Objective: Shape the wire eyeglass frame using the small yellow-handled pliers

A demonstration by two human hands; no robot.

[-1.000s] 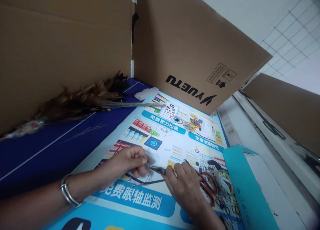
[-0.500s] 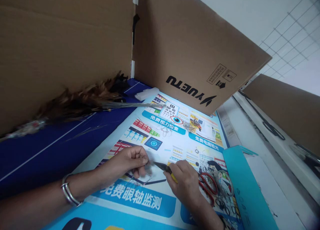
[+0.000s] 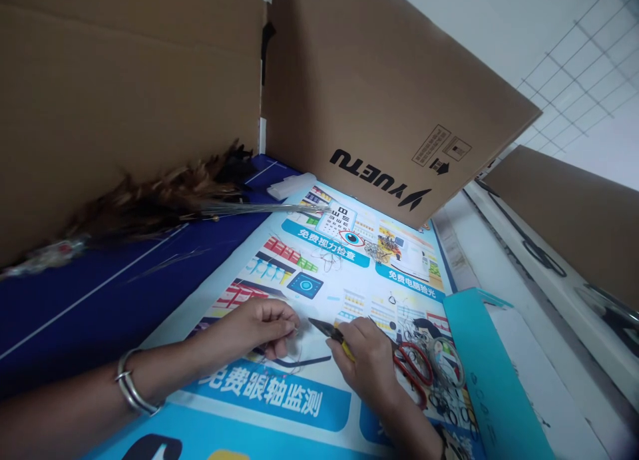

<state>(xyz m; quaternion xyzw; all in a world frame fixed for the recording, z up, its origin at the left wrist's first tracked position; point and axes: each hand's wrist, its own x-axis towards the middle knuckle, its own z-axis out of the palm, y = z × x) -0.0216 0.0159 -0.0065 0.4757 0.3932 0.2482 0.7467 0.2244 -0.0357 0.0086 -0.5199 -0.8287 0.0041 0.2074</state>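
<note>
Left hand (image 3: pixel 273 328) curled, right hand (image 3: pixel 367 353) gripping pliers (image 3: pixel 325 327)

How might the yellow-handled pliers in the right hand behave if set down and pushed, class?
The yellow-handled pliers would probably feel heavy for their size, since the dark tapered jaws look metal. They are likely stiff: the jaws run straight to a point. On the smooth-looking printed poster, they might slide rather than roll.
</note>
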